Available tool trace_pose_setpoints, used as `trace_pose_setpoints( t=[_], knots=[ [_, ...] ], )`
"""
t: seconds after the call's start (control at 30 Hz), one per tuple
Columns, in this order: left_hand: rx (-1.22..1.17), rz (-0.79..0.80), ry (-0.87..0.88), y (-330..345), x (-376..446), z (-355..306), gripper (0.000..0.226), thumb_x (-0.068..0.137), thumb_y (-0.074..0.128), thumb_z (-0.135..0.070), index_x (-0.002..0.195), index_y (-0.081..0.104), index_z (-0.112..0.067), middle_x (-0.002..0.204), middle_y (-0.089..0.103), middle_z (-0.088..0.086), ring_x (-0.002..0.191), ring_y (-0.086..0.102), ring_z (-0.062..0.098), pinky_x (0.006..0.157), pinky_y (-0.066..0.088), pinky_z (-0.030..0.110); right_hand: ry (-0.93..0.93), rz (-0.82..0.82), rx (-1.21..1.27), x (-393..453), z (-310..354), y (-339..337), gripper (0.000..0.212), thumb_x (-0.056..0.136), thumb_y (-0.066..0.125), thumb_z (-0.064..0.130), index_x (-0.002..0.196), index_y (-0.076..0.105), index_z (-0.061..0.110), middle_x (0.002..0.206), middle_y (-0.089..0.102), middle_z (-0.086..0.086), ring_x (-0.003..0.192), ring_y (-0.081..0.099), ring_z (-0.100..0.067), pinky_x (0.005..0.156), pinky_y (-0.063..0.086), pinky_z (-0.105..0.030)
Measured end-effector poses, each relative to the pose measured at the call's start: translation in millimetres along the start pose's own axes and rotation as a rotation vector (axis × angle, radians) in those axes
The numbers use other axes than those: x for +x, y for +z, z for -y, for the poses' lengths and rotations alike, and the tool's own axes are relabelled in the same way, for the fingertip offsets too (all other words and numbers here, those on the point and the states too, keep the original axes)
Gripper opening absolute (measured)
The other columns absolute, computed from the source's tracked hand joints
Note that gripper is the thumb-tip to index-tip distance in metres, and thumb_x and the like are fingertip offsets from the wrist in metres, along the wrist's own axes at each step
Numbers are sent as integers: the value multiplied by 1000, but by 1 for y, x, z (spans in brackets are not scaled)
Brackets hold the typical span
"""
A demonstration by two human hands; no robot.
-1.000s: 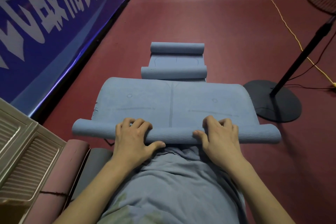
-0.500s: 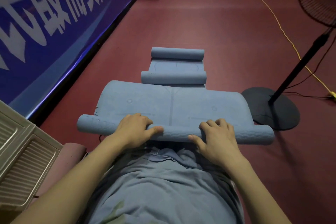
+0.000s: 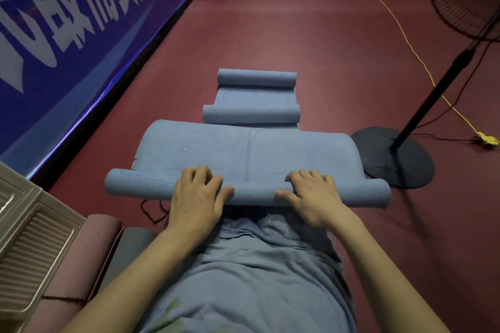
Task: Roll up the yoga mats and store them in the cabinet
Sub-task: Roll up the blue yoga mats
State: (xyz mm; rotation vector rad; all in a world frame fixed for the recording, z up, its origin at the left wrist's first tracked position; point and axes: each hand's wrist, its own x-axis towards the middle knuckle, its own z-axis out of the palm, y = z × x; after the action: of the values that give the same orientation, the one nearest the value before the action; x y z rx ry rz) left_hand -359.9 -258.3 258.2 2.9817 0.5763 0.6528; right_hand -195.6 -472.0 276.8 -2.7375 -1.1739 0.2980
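on the dark red floor (image 3: 284, 35), a blue yoga mat (image 3: 246, 154) is laid out ahead of the person, its near end wound into a roll (image 3: 251, 193). the roll is gripped by the left hand (image 3: 196, 201) and the right hand (image 3: 315, 199), fingers curled over its top, thumbs pressed on its near side. beyond it, a second blue mat (image 3: 255, 97) is seen, rolled at both ends. a pink rolled mat (image 3: 81, 265) is lain beside a slatted cabinet door (image 3: 29, 257).
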Motion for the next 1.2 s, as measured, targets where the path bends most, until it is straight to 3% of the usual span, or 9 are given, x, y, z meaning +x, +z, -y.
trace_pose_setpoints(
  t=[0.1, 0.17, 0.3, 0.4, 0.57, 0.8, 0.93, 1.07, 1.2],
  knots=[
    [66, -59, 67, -1, -17, -4, 41, 93, 50, -38, 120, 67, -13, 108, 60, 5, 102, 52, 32, 85, 43, 45, 23, 17, 109, 6, -2, -4, 47, 96, 39, 66, 120, 49, 27, 106, 56, 8, 110, 47, -20, 98, 31, -41],
    [107, 23, 96, -3, -26, -3, 58, 81, 58, -29, 135, 57, -8, 126, 58, 8, 117, 52, 34, 99, 42, 47, 38, 22, 156, 10, -4, -7, 44, 93, 42, 67, 110, 46, 26, 90, 52, 11, 97, 47, -21, 93, 31, -40],
    [171, 145, 34, 5, -31, -8, 81, 70, 63, -23, 146, 44, -3, 143, 47, 13, 132, 44, 39, 114, 33, 52, 41, 8, 160, 17, -7, -7, 56, 82, 31, 77, 100, 43, 26, 84, 53, 8, 87, 48, -22, 84, 31, -40],
    [147, 115, 6, 15, -22, -7, 76, 72, 59, -26, 143, 47, -3, 140, 48, 14, 131, 45, 39, 116, 30, 53, 14, -54, 166, 16, -8, 0, 57, 79, 26, 79, 97, 45, 29, 90, 53, 8, 92, 46, -21, 82, 31, -38],
    [130, 71, 45, 22, -3, -2, 62, 70, 57, -36, 126, 55, -9, 122, 54, 9, 112, 50, 35, 106, 35, 50, 25, -200, 203, 19, -7, 4, 48, 88, 47, 72, 95, 62, 28, 105, 44, 6, 102, 34, -19, 90, 36, -35],
    [207, 259, 77, 21, 38, 8, 60, 61, 63, -57, 106, 55, -20, 101, 58, -1, 97, 56, 27, 89, 35, 41, 55, -203, 87, 30, 3, 3, 61, 97, 17, 65, 104, 61, 24, 104, 62, 0, 96, 50, -29, 81, 38, -42],
    [231, 388, 52, 18, 61, 7, 73, 60, 71, -75, 108, 53, -23, 106, 62, -4, 104, 57, 25, 91, 33, 39, 22, -270, 121, 33, 6, 0, 39, 103, 35, 53, 88, 47, 19, 87, 66, -7, 88, 55, -33, 73, 32, -41],
    [242, 434, 33, 13, 76, 5, 79, 55, 72, -84, 105, 57, -24, 105, 69, -4, 102, 60, 24, 88, 34, 41, -3, -223, 102, 31, 5, -9, 47, 97, 42, 63, 92, 52, 18, 78, 56, 0, 91, 51, -27, 77, 34, -39],
    [211, 406, 49, 12, 77, 8, 70, 58, 69, -84, 96, 57, -26, 98, 71, -4, 97, 63, 25, 82, 34, 41, -26, -194, 19, 27, 4, -10, 65, 72, 61, 81, 97, 47, 23, 84, 61, 1, 85, 53, -27, 78, 34, -39]
  ],
)
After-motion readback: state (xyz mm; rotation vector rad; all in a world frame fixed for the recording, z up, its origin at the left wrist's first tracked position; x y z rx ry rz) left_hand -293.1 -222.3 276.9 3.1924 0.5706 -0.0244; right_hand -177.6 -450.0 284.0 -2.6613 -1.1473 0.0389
